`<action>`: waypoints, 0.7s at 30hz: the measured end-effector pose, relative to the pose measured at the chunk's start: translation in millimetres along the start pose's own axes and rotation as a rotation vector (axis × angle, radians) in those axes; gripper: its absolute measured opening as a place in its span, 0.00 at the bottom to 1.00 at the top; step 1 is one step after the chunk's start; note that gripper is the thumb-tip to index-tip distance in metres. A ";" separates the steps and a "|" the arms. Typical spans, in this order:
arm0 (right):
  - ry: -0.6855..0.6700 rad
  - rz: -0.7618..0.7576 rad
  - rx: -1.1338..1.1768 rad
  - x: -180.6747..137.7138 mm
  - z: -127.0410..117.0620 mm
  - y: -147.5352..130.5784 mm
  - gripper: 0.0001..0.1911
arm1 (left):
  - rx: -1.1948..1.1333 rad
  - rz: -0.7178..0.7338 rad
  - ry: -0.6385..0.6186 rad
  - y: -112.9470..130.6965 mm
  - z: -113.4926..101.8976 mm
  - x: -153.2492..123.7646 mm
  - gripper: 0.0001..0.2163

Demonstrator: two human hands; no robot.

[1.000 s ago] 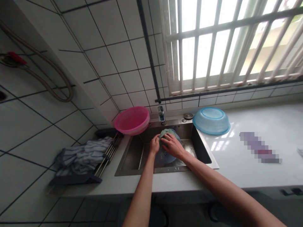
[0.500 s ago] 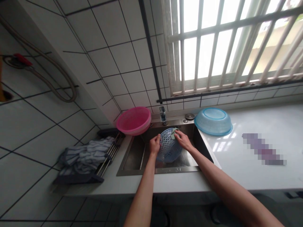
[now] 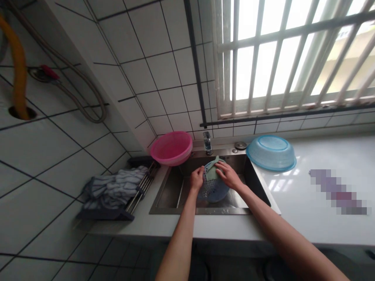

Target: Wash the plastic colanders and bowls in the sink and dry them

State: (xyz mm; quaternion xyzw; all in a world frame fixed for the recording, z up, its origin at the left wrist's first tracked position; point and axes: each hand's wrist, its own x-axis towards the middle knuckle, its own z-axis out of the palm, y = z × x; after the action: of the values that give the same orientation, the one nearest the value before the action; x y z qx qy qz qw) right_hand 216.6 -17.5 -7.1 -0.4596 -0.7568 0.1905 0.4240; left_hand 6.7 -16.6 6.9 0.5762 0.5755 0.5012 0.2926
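Observation:
Over the steel sink (image 3: 171, 193) I hold a small blue perforated basket (image 3: 213, 190) tilted up on its edge. My left hand (image 3: 197, 178) grips the basket's left rim, fingers closed. My right hand (image 3: 230, 175) presses a green cloth (image 3: 211, 171) against the upper part of the basket, fingers curled over the cloth. The tap (image 3: 208, 143) stands just behind them.
A pink basket (image 3: 172, 148) sits on the sink's back left corner. A light blue bowl (image 3: 271, 152) lies upside down on the white counter (image 3: 322, 218) to the right. A striped cloth (image 3: 114, 191) lies on a rack at the left. Tiled wall and barred window stand behind.
My right hand with the green cloth has slid across the basket, off to its upper right edge and back onto its top. The left hand keeps its grip on the rim.

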 end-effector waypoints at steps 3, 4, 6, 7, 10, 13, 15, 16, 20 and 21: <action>0.076 0.194 0.017 2.9 -6.2 22.7 0.24 | -0.095 -0.065 -0.062 -2.0 2.8 0.0 0.31; 0.090 0.225 0.013 3.2 -7.3 26.4 0.25 | -0.128 -0.067 -0.091 -3.0 3.7 0.2 0.31; 0.100 0.229 -0.005 3.0 -7.6 28.8 0.25 | -0.147 -0.034 -0.157 -4.6 4.4 0.5 0.29; 0.102 0.213 -0.023 2.6 -6.7 28.1 0.26 | -0.139 -0.012 -0.185 -4.9 4.2 0.7 0.27; 0.093 0.149 -0.093 0.1 -0.3 20.5 0.28 | -0.052 0.032 -0.175 -2.6 0.8 -0.1 0.19; 0.074 0.063 -0.148 -4.0 8.4 5.9 0.27 | 0.121 0.036 -0.035 4.3 -3.2 -4.3 0.13; 0.045 -0.028 -0.173 -6.9 13.3 -6.8 0.26 | 0.222 0.029 0.032 9.4 -3.7 -8.6 0.15; 0.023 -0.077 -0.184 -8.2 15.0 -13.5 0.26 | 0.250 0.024 0.043 11.7 -3.2 -10.6 0.16; -0.080 -0.219 -0.209 -12.4 16.5 -37.5 0.26 | 0.274 -0.048 0.047 16.4 -1.1 -14.0 0.19; -0.105 -0.253 -0.207 -13.1 15.7 -42.2 0.26 | 0.266 -0.080 0.054 16.4 -1.6 -13.2 0.20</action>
State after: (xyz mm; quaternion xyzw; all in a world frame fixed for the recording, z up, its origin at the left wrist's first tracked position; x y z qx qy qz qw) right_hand 184.1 -48.4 6.4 -0.3912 -0.8453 0.0803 0.3550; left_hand 13.5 -32.4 19.2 0.5728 0.6670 0.4239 0.2176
